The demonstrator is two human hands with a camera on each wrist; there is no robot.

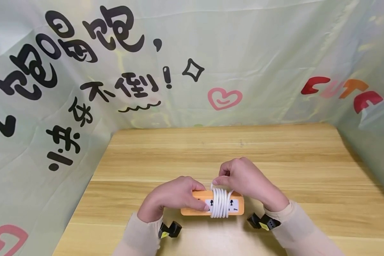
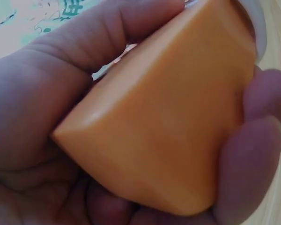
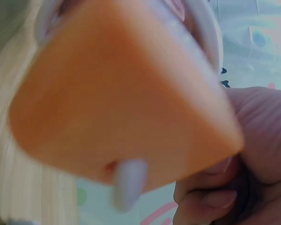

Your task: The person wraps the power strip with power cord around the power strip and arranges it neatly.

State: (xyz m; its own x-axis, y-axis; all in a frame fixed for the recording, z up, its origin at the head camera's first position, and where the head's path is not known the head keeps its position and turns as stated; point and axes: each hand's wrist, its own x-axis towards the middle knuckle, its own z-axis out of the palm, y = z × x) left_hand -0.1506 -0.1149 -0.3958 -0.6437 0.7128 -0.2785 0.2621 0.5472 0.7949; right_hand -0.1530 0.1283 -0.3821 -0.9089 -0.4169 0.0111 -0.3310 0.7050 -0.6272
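An orange power strip (image 1: 240, 205) with a white socket face is held just over the table in the head view. Its white cord (image 1: 220, 203) is wound in several turns round the middle. My left hand (image 1: 180, 193) grips the strip's left end, thumb across the socket face. In the left wrist view its fingers (image 2: 250, 168) curl round the orange casing (image 2: 154, 122). My right hand (image 1: 243, 177) pinches the cord at the strip's far edge. The right wrist view shows the strip's other end (image 3: 122, 103), blurred, with a short piece of cord (image 3: 129, 185) coming out of it.
Beneath the hands is a wooden table (image 1: 166, 153). A pale printed cloth (image 1: 259, 53) with black lettering and a pink heart stands behind and at both sides. Small black devices sit at both wrists, one at the left (image 1: 169, 230) and one at the right (image 1: 264, 221).
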